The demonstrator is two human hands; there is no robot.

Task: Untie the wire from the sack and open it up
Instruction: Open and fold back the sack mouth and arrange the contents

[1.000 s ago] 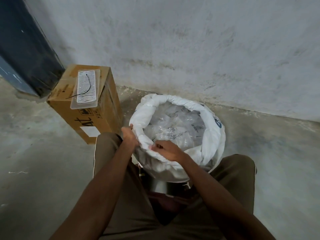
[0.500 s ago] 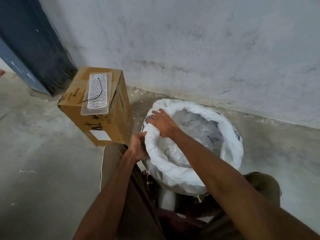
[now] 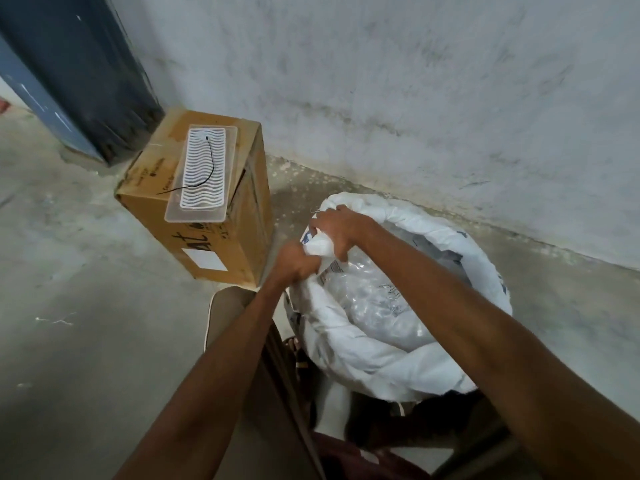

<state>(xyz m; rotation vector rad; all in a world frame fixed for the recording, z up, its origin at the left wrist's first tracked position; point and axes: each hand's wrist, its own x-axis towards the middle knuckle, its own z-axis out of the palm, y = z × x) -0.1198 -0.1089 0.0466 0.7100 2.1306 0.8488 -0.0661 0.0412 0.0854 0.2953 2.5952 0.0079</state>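
Note:
The white sack [image 3: 377, 358] stands between my knees with its mouth open and its rim rolled down into a thick collar. Clear plastic packets [image 3: 374, 299] fill it. My left hand [image 3: 294, 263] grips the rolled rim at the sack's left side. My right hand [image 3: 337, 230] clutches the same stretch of rim just beyond it, fingers curled over the fabric. A thin black wire [image 3: 207, 164] lies loose on a white tray [image 3: 202, 174] on top of a cardboard box, apart from the sack.
The cardboard box [image 3: 207, 233] stands on the concrete floor left of the sack, close to my left hand. A rough grey wall [image 3: 415, 81] runs behind. A dark door frame [image 3: 86, 74] is at the back left. My trousered knees flank the sack.
My right hand has shifted from the near rim to the far left rim beside my left hand, and both now bunch the fabric there. My view has turned right and moved closer.

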